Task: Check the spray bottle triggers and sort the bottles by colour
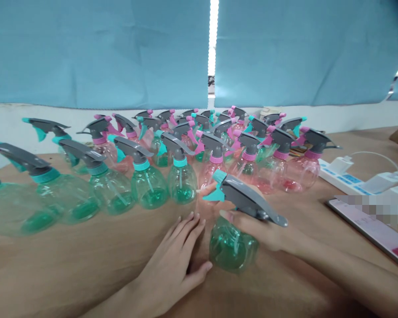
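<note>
My right hand (252, 227) is wrapped round the neck of a green spray bottle (232, 247) with a grey and turquoise trigger head. The bottle tilts a little, and its nozzle points left. To its left, my left hand (177, 254) lies on the brown tabletop (119, 260) with fingers stretched out and holds nothing. Just beyond the left fingertips stands another green spray bottle (182, 183). A row of similar green bottles runs from there to the left edge, while a pink spray bottle (214, 170) stands behind the held one.
Several more pink and green spray bottles fill the back of the table. At the right are a white power strip (350, 176) with plugged-in chargers and a phone (368, 225) lying flat. Blue curtains (99, 53) hang behind the table.
</note>
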A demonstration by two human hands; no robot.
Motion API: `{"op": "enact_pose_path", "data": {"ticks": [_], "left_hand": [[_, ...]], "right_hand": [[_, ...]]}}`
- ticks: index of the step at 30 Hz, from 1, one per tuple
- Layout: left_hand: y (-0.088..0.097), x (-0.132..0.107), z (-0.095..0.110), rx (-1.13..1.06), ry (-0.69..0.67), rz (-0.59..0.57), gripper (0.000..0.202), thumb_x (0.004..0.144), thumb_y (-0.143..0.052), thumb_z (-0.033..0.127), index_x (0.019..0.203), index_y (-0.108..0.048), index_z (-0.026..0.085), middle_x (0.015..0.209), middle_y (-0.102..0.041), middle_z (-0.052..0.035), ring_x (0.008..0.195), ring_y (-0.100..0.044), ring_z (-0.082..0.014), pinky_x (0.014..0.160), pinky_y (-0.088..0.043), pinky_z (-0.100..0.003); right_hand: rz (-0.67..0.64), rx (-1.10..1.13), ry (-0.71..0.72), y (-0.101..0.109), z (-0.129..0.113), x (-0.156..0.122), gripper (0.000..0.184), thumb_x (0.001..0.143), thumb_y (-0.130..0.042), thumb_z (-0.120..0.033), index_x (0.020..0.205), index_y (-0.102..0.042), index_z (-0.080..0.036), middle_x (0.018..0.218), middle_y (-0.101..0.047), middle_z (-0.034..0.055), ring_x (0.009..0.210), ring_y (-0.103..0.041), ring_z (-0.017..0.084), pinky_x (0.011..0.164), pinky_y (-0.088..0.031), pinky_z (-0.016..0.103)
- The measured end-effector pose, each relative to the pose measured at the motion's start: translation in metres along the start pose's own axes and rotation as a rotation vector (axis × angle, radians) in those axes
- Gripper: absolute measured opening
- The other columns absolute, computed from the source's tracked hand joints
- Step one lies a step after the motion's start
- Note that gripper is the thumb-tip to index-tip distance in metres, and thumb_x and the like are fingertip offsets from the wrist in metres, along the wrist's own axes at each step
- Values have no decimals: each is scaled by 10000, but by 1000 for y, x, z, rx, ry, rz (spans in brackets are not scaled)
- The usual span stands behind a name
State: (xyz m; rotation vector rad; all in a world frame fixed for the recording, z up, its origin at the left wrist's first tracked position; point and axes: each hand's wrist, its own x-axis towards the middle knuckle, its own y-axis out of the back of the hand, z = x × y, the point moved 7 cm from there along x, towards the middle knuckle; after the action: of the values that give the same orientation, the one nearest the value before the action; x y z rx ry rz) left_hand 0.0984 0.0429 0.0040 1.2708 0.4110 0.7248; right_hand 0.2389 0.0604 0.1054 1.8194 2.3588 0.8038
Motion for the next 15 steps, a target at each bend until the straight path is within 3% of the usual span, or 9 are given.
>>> {"op": "enact_pose_path", "data": {"ticks": [4,9,15], "left_hand": [[2,6,3,-44,-8,10,654,893,-574,359,1454,-302,161,1497,-381,-145,1375,-340,-312,1096,-304,-533],[4,10,5,-99,-17,29,698,847,-599,314,1447,-276,163,1478,-400,-162,1358,-362,-332,1076,-332,-548],[4,12,6,-124,-18,44,765,815,-619,298,1449,-209,173,1453,-413,-186,1340,-377,-346,1063,-333,-567]], "right_hand": [[-2,22,3,-1,4,-2,195,713,-475,-215,534,-397,-223,520,-356,-54,458,-338,87,403,-330,208],[-52,75,27,-4,7,-3,96,721,-467,-206,682,-553,-220,608,-497,-22,539,-453,121,516,-450,261],[-58,113,-36,-3,23,-9,111,768,-489,-206,697,-573,-226,633,-549,-15,604,-527,136,561,-500,258]]}}
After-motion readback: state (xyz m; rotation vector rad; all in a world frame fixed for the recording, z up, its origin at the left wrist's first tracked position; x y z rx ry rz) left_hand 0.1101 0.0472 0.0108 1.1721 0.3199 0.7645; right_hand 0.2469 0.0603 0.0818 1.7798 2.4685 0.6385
